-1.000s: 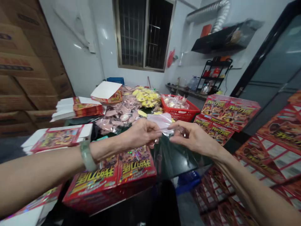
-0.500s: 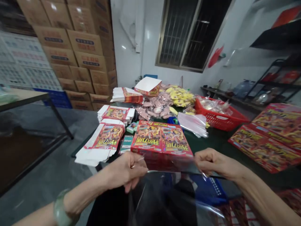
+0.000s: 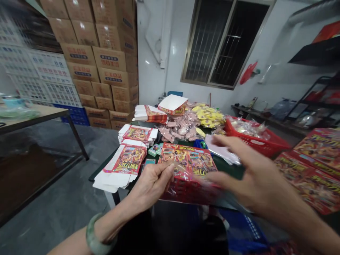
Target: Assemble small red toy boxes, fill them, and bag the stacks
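In front of me on the table sits a red printed box [image 3: 176,156], its top showing two colourful panels. Clear plastic film [image 3: 183,171] lies over its near edge, glinting in places. My left hand [image 3: 152,180], a green bangle at its wrist, pinches the film at the box's near left. Thumb and fingers of my right hand [image 3: 247,173] are spread apart by the box's right side, smeared by motion. Left of the box are flattened printed cartons [image 3: 127,157] and small green packs [image 3: 155,149].
Behind the box lie pink packets [image 3: 180,127] and yellow packets [image 3: 208,115]. A red basket [image 3: 261,145] of clear-wrapped items stands at the right, near more red boxes [image 3: 313,170]. A blue crate [image 3: 241,230] sits below the table edge. Brown cartons [image 3: 110,58] are stacked behind.
The film has gone from hanging below the box's near edge to lying over its top. My right hand has let go of the film, opened and risen; my left hand has moved up and right.
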A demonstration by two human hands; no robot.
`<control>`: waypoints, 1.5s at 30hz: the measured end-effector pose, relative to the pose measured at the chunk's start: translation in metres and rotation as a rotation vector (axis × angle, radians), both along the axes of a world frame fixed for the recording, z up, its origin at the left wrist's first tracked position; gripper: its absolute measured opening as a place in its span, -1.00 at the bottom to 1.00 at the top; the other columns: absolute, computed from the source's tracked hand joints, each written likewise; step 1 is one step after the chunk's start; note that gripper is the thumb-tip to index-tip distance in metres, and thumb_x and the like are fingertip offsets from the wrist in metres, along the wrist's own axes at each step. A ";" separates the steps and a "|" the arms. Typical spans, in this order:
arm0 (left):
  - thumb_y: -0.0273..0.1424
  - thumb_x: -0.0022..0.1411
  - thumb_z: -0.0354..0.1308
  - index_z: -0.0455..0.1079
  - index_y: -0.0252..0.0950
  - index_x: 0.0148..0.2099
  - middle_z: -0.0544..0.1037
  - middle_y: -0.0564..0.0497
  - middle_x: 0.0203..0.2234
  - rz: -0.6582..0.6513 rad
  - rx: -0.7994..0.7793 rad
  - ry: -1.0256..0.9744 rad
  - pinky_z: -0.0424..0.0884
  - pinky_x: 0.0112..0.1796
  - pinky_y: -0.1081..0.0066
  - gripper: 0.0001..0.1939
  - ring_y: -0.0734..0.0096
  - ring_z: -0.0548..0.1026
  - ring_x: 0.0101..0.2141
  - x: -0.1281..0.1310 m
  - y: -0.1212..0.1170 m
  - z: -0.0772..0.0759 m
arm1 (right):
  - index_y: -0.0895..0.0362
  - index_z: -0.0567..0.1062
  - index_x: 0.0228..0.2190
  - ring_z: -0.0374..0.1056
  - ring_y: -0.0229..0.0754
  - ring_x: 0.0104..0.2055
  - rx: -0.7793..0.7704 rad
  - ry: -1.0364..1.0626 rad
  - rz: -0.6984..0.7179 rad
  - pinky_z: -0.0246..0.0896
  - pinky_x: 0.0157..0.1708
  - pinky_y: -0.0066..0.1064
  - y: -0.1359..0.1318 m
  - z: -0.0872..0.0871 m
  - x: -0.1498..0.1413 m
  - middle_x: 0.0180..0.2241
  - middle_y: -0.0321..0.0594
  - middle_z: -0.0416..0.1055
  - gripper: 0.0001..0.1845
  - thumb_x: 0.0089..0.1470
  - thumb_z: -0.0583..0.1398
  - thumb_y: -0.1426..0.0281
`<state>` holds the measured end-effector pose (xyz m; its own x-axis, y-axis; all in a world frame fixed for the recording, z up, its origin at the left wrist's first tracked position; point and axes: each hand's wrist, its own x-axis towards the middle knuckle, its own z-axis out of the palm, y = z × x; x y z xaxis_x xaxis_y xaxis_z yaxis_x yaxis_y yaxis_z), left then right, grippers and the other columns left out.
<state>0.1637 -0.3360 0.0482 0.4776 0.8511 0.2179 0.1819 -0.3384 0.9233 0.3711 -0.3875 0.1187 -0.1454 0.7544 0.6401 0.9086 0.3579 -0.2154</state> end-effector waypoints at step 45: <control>-0.32 0.13 0.17 0.48 -0.36 -0.33 0.51 0.00 -0.59 0.071 -0.453 -0.442 0.41 -0.47 0.50 -0.81 0.51 0.44 -0.57 0.007 0.042 -0.004 | 0.16 0.43 -0.28 0.26 -0.22 -0.35 -0.073 0.029 0.584 0.18 -0.39 -0.39 0.098 -0.036 -0.027 -0.38 -0.16 0.37 -0.84 0.11 0.06 0.46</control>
<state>0.1709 -0.2937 0.0446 0.3641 0.9313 -0.0075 -0.2416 0.1022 0.9650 0.3443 -0.2900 0.0829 -0.5336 0.5965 0.5996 0.5587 0.7808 -0.2796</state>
